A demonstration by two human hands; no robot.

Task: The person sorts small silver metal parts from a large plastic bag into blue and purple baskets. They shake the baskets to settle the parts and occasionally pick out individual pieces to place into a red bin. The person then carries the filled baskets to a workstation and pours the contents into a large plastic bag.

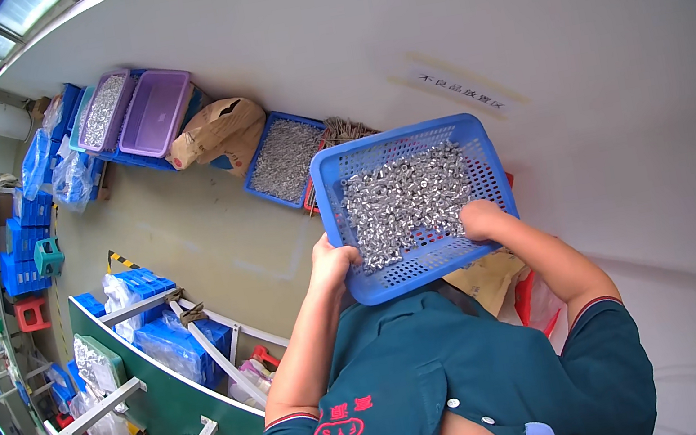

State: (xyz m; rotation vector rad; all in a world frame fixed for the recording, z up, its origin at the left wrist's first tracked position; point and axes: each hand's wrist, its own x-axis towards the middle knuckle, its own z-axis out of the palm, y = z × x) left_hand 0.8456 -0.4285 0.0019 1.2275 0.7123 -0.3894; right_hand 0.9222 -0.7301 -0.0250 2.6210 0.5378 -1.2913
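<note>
Person in a dark green polo shirt [446, 375] holding a blue perforated basket [412, 204] up in front of the chest with both hands. Left hand [332, 263] clenched on the basket's left rim, fingers wrapped over the edge. Right hand [483, 217] grasping the basket's lower right side, thumb inside against the load. Basket tilted toward the camera and partly filled with small silver metal parts [404, 199], heaped mostly at centre. Background, along the base of the wall: a second blue basket of similar metal parts [284, 159], a brown paper sack [216, 133] just beside it, and two purple trays [136, 113], one holding metal parts. Lower left: green-topped workbench [171, 396] with bagged parts.
</note>
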